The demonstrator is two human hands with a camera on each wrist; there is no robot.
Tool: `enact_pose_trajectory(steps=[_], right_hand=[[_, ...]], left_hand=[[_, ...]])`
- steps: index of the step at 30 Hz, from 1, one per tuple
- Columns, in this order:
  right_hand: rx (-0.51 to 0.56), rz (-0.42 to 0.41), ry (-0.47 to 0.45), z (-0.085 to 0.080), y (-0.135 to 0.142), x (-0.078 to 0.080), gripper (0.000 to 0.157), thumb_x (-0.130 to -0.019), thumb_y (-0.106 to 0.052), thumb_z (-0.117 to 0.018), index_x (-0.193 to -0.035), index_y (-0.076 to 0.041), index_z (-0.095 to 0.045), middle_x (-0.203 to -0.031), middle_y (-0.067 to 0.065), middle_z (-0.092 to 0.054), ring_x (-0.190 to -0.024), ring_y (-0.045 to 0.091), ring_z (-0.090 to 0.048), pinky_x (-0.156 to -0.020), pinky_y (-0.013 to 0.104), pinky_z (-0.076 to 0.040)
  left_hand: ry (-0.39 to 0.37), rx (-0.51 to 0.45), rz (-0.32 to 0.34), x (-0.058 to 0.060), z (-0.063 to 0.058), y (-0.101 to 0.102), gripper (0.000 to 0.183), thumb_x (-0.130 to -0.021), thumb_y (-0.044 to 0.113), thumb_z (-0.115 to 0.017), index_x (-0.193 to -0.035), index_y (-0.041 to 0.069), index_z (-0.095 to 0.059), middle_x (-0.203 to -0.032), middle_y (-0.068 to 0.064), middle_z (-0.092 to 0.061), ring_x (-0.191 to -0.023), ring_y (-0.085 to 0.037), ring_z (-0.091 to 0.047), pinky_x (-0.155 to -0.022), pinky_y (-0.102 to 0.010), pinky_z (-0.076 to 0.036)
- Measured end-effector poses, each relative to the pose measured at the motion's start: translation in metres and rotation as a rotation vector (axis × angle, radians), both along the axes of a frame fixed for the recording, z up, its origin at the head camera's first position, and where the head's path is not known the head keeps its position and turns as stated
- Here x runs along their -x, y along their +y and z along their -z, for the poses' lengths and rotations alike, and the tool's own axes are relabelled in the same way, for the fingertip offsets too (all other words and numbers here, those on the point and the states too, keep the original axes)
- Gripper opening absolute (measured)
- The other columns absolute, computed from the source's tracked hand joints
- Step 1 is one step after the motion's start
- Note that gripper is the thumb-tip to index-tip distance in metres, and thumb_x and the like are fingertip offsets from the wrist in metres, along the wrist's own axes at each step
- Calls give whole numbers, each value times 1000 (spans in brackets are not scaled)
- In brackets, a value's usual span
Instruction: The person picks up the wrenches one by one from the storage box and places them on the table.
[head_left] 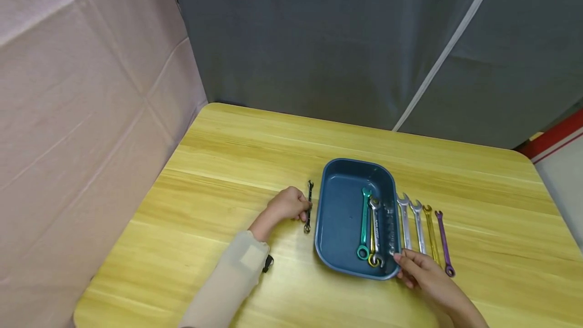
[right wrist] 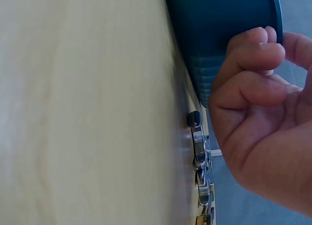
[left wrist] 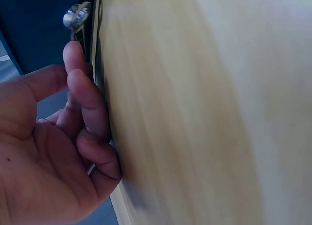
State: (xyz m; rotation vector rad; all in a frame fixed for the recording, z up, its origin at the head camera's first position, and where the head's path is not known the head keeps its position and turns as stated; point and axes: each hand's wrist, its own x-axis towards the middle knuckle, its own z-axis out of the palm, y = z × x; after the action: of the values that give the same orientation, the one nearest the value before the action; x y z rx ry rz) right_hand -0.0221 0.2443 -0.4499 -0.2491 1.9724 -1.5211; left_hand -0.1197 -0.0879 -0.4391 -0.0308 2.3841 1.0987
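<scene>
Beside the left wall of the blue plastic bin, my left hand pinches a small dark, shiny combination wrench. That wrench lies nearly upright in the head view, and its ring end shows past the fingertips in the left wrist view. At the near right corner of the bin, my right hand grips the rim between thumb and curled fingers. Inside the bin lie a green wrench, a silver wrench and a yellow wrench mostly hidden under the silver one.
Right of the bin, two silver wrenches, a gold wrench and a purple wrench lie in a row on the wooden table. A grey curtain hangs behind the table, a pale cloth at the left.
</scene>
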Motion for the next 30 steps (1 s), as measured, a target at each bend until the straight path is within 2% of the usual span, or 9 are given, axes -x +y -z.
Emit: enact_pose_trajectory(steps=[14, 22, 26, 30], right_hand=[[-22, 11, 8, 0, -1, -1, 40, -106, -17, -34, -91, 18, -43, -67, -6, -50, -55, 4, -44, -47, 35, -29], [-21, 11, 10, 0, -1, -1, 40, -106, -17, -34, -91, 19, -43, -67, -6, -49, -55, 6, -43, -47, 33, -31], [-20, 9, 15, 0, -1, -1, 41, -106, -17, -33, -91, 20, -42, -67, -6, -49, -55, 6, -43, -48, 33, -32], [-21, 8, 24, 0, -1, -1, 41, -106, -17, -34, -90, 20, -42, -67, -7, -48, -55, 6, -43, -48, 33, -32]], left_hand=[[9, 110, 26, 1, -1, 2, 30, -94, 25, -60, -68, 13, -63, -58, 3, -62, -50, -10, -52, -57, -26, -42], [81, 191, 40, 1, -2, 3, 37, -93, 27, -58, -57, 18, -55, -54, 5, -58, -55, -13, -48, -58, -29, -37], [82, 196, 41, 1, -2, 3, 37, -94, 30, -58, -58, 20, -55, -55, 6, -59, -57, -14, -49, -59, -30, -37], [77, 158, 31, 1, -2, 1, 36, -95, 33, -56, -62, 19, -56, -58, 5, -61, -57, -14, -49, -58, -30, -37]])
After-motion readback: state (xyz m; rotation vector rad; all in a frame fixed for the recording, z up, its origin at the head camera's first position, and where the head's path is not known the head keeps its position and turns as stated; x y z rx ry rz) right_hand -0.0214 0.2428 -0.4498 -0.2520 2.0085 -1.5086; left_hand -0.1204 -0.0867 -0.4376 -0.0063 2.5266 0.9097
